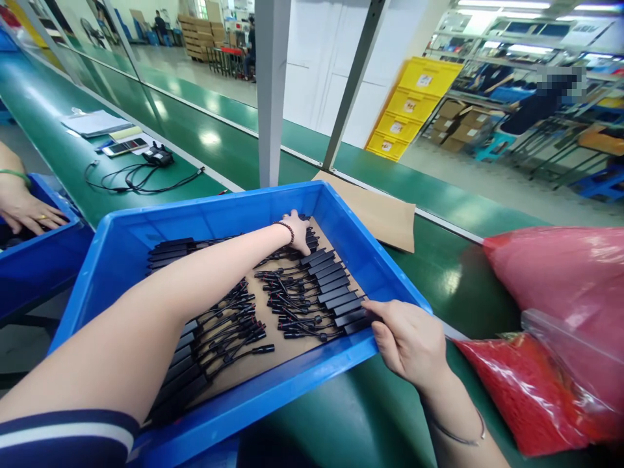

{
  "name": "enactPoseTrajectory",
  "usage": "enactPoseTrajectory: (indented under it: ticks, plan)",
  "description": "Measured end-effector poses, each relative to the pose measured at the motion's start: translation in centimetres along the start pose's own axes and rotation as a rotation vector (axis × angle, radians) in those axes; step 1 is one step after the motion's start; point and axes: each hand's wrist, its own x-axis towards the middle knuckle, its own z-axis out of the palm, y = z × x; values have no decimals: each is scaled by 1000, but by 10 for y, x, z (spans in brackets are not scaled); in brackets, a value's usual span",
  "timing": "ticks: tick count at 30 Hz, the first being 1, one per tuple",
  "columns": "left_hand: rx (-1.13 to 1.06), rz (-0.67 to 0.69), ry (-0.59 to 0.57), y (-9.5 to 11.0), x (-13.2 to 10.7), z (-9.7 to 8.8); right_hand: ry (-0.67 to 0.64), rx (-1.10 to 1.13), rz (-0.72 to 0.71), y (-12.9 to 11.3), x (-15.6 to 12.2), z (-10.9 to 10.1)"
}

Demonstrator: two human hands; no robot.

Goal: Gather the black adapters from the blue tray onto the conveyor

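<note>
A blue plastic bin (205, 218) sits on the green conveyor table, lined with brown cardboard and filled with rows of black flat modules with cables (331, 286). My left hand (298, 229) reaches across to the bin's far end, fingers curled down on the black modules there. My right hand (407, 338) rests on the bin's near right rim, its fingers touching the nearest black module (353, 320) in the right row. Another row of black modules (188, 354) lies along the left side under my left forearm.
Bags of red parts (526, 390) lie at the right. A brown cardboard sheet (377, 211) lies behind the bin. Another person's hand (24, 208) rests in a second blue bin (43, 260) at left. Papers, a phone and black cables (139, 175) lie farther back on the table.
</note>
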Motion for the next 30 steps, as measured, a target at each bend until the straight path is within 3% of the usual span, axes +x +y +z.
enactPoseTrajectory:
  ticks: [5,9,12,15,18,21,23,26,30]
  plan:
    - [-24,67,161,-1,-6,13,3,-20,23,-1,-1,3]
    - [-185,128,369,-14,-27,12,-70,-40,47,-2,1,-5]
    - [-347,211,543,-31,-49,-4,-288,59,125,-3,17,-19]
    - [-539,292,678,-50,-75,-29,-517,225,94,0,57,-24]
    - [-824,347,838,-65,-100,-53,-578,131,-104,6,114,3]
    - [-1152,472,953,-76,-124,-67,-725,-85,-281,14,164,53]
    - [-1328,560,948,-85,-139,-69,-854,-136,-317,18,186,87]
    - [-1548,676,865,-100,-158,-65,-884,-176,-272,25,197,120]
    - [-1714,748,875,-117,-171,-58,-860,-212,-218,35,191,135]
